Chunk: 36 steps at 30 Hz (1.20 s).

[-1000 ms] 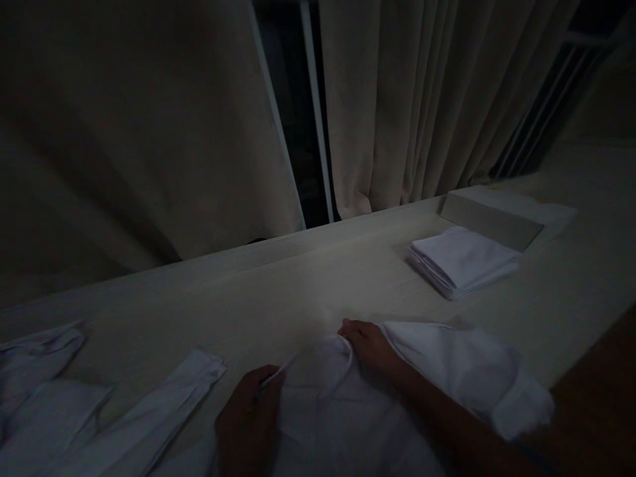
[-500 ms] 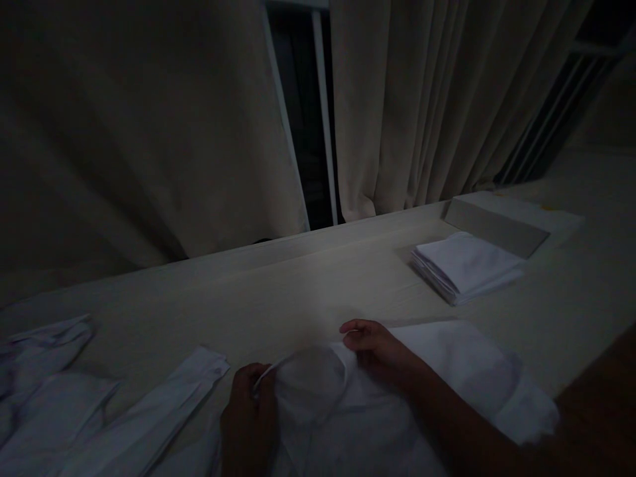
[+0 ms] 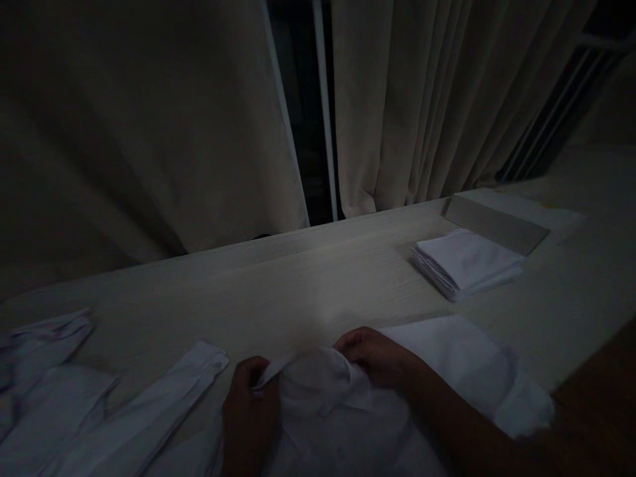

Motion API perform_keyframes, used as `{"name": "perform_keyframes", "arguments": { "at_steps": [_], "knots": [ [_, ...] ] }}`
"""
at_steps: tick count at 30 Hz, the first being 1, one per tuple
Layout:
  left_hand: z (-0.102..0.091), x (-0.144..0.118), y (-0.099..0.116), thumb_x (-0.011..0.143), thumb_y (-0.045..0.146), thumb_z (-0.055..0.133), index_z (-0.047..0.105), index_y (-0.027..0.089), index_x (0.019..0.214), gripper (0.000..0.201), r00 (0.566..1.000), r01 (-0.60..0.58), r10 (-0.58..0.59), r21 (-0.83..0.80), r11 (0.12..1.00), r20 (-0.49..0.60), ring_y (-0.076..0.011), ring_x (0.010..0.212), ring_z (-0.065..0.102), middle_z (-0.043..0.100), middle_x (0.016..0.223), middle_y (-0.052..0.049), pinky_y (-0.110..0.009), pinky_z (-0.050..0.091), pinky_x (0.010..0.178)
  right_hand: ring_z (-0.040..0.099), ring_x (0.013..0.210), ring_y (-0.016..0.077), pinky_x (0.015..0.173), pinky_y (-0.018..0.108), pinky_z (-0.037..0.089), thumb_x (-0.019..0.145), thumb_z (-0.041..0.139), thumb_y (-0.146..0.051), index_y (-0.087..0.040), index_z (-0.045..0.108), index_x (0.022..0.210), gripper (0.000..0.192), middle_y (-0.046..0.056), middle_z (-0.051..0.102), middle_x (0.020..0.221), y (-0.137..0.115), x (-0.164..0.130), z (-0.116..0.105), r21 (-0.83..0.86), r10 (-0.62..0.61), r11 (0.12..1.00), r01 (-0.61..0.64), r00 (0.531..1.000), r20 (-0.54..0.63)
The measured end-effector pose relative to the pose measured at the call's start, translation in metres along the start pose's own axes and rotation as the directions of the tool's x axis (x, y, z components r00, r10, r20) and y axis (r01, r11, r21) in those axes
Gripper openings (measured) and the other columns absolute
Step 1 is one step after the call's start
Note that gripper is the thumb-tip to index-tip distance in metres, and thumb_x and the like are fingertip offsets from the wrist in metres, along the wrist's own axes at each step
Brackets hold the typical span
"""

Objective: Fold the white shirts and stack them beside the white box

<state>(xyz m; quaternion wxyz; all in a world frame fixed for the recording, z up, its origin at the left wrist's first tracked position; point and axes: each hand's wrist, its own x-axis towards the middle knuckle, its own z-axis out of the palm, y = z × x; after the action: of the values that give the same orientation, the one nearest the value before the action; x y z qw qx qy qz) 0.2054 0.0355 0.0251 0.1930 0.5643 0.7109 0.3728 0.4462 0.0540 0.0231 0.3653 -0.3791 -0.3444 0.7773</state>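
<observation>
A white shirt (image 3: 342,434) lies spread over the pale surface in front of me, its collar end pointing away from me. My left hand (image 3: 253,404) pinches the left side of the collar between thumb and fingers. At the collar's right side, my right hand (image 3: 370,354) is closed on the fabric, fingertips bent inward. One cuffed sleeve (image 3: 183,377) stretches out on the left. White cloth (image 3: 462,358) extends to the right behind my right forearm. The light is dim, so the fabric's finer details are hard to make out.
A stack of folded white cloth (image 3: 464,262) sits at the right, with a flat box (image 3: 497,222) behind it. Crumpled white garments (image 3: 59,391) lie at the far left. Beige curtains (image 3: 387,106) hang along the back edge of the pale surface (image 3: 278,291).
My right hand has curled its fingers in and shifted slightly down and left with the collar. The collar opening has narrowed and folded over. My left hand keeps its grip.
</observation>
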Motion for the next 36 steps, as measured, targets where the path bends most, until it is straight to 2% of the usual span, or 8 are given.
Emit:
{"name": "perform_keyframes", "arguments": {
  "at_steps": [3,7,13,19,23,25,28,36],
  "knots": [
    [0.000,0.000,-0.002,0.077,0.039,0.057,0.055,0.025,0.097,0.024,0.999,-0.033,0.033,0.017,0.999,0.003,-0.0246,0.096,0.062,0.065,0.102,-0.005,-0.036,0.049,0.083,0.055,0.058,0.0106,0.056,0.023,0.042,0.074,0.072,-0.037,-0.015,0.071,0.080,0.023,0.001,0.065,0.069,0.001,0.003,-0.003,-0.151,-0.146,0.980,0.127,0.981,-0.125],
    [0.002,0.003,-0.009,0.083,0.040,0.053,0.058,0.024,0.092,0.018,0.983,-0.182,0.182,0.095,0.979,0.002,-0.0236,0.094,0.060,0.063,0.099,-0.006,-0.036,0.047,0.084,0.054,0.062,0.0129,0.057,0.024,0.041,0.077,0.070,-0.050,-0.018,0.068,0.077,0.032,0.001,0.063,0.068,0.004,0.010,-0.007,-0.538,-0.419,0.811,0.229,0.870,-0.261],
    [0.002,0.009,-0.017,0.088,0.039,0.048,0.063,0.022,0.091,0.023,0.934,-0.351,0.357,0.265,0.898,0.029,-0.0253,0.098,0.058,0.062,0.098,-0.009,-0.038,0.044,0.091,0.056,0.066,0.0126,0.059,0.023,0.042,0.065,0.075,-0.018,-0.020,0.063,0.096,0.033,-0.003,0.062,0.074,0.010,0.012,-0.001,-0.785,-0.571,0.585,0.204,0.791,-0.220],
    [-0.005,0.008,-0.013,0.093,0.046,0.040,0.066,0.022,0.098,0.036,0.967,-0.247,0.216,0.279,0.928,0.137,-0.0254,0.099,0.062,0.069,0.103,-0.007,-0.038,0.044,0.092,0.060,0.072,0.0151,0.068,0.027,0.045,0.078,0.059,-0.011,-0.021,0.061,0.103,0.026,0.000,0.066,0.078,0.014,0.009,-0.002,-0.878,-0.687,0.414,0.242,0.715,-0.127],
    [-0.011,0.007,-0.006,0.093,0.052,0.037,0.065,0.026,0.102,0.039,0.983,-0.128,0.091,0.240,0.962,0.161,-0.0241,0.091,0.066,0.072,0.099,-0.004,-0.036,0.046,0.084,0.060,0.082,0.0179,0.077,0.031,0.046,0.085,0.052,-0.014,-0.019,0.064,0.093,0.015,0.006,0.066,0.087,0.017,0.007,-0.001,-0.935,-0.795,0.184,0.304,0.606,0.041],
    [-0.012,0.007,-0.003,0.093,0.053,0.039,0.065,0.026,0.100,0.039,0.986,-0.101,0.075,0.181,0.978,0.150,-0.0233,0.089,0.067,0.073,0.096,-0.003,-0.034,0.047,0.080,0.060,0.081,0.0175,0.078,0.031,0.046,0.088,0.049,-0.016,-0.019,0.065,0.092,0.016,0.006,0.066,0.086,0.016,0.006,0.001,-0.923,-0.815,0.168,0.345,0.576,0.067],
    [-0.014,0.009,0.000,0.090,0.055,0.044,0.066,0.026,0.098,0.038,0.990,-0.079,0.070,0.071,0.994,0.125,-0.0222,0.087,0.066,0.072,0.093,-0.002,-0.031,0.048,0.076,0.062,0.084,0.0176,0.080,0.031,0.048,0.091,0.050,-0.023,-0.020,0.067,0.095,0.017,0.006,0.068,0.090,0.012,0.006,0.000,-0.868,-0.797,0.300,0.396,0.603,0.000],
    [-0.018,0.014,0.007,0.087,0.062,0.045,0.064,0.026,0.095,0.041,0.989,0.003,0.001,-0.027,1.000,0.145,-0.0184,0.071,0.061,0.069,0.084,0.000,-0.028,0.045,0.065,0.062,0.109,0.0211,0.100,0.038,0.044,0.071,0.053,-0.010,-0.022,0.067,0.116,0.048,0.005,0.069,0.117,0.003,0.008,-0.015,-0.649,-0.528,0.640,0.411,0.849,0.017]
  ]
}}
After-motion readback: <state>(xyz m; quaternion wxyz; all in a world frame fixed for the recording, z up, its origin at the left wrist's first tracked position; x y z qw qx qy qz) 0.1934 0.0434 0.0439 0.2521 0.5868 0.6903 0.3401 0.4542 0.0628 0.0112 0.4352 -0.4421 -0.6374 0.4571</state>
